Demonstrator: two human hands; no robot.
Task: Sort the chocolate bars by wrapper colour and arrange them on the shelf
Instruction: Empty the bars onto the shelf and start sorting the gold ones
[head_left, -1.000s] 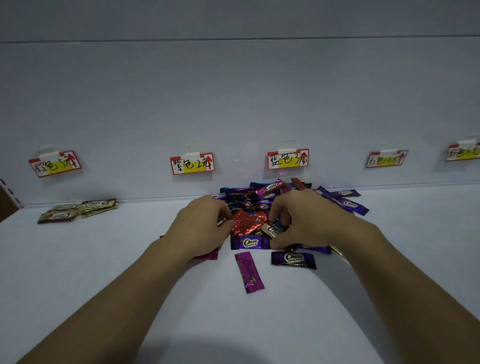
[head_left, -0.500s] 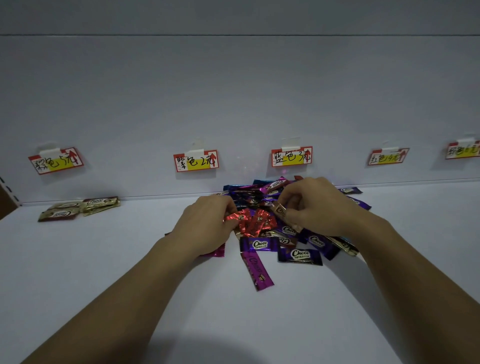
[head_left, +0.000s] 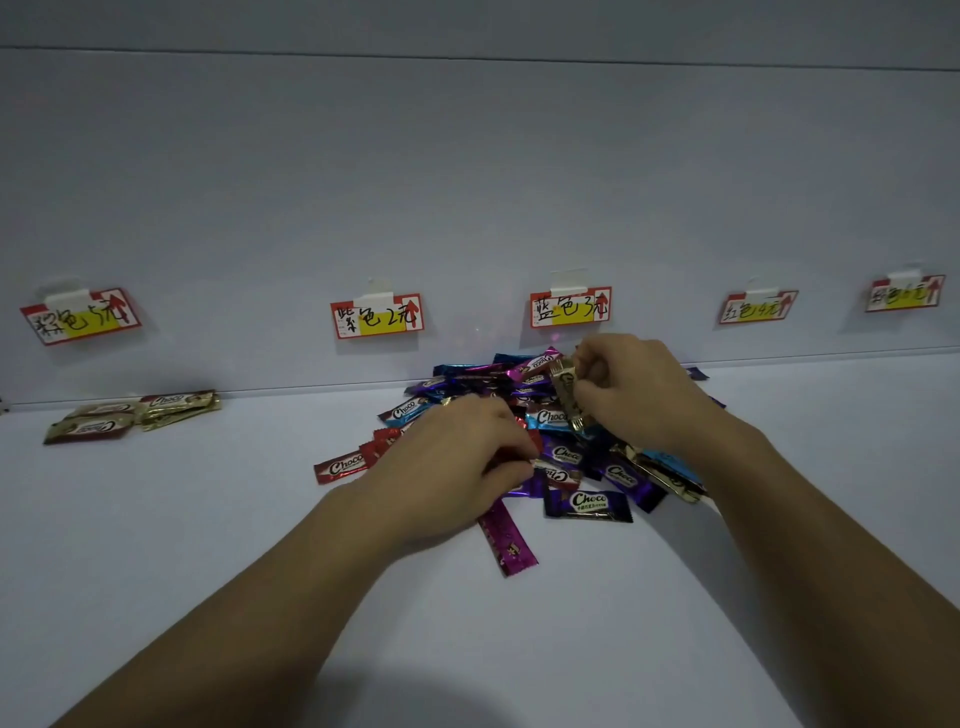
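A mixed pile of chocolate bars (head_left: 566, 457) in purple, blue, red, magenta and gold wrappers lies on the white shelf (head_left: 208, 519) below the middle labels. My right hand (head_left: 634, 395) pinches a gold-brown bar (head_left: 567, 397) and holds it upright above the back of the pile. My left hand (head_left: 452, 462) rests on the pile's left side with curled fingers, and a sliver of red wrapper shows at its fingertips. Two red bars (head_left: 345, 464) lie just to the left of it. A magenta bar (head_left: 506, 540) and a dark purple bar (head_left: 587, 504) lie at the front.
Several gold-brown bars (head_left: 135, 415) lie grouped at the far left under the leftmost label (head_left: 80, 316). More price labels (head_left: 376, 316) hang along the back wall (head_left: 467, 182), with one at the right (head_left: 757, 306) and another at the far right (head_left: 904, 293).
My right hand has lifted the gold-brown bar higher and farther back. My left hand has slid right and forward over the pile, and the red bars now show to its left.
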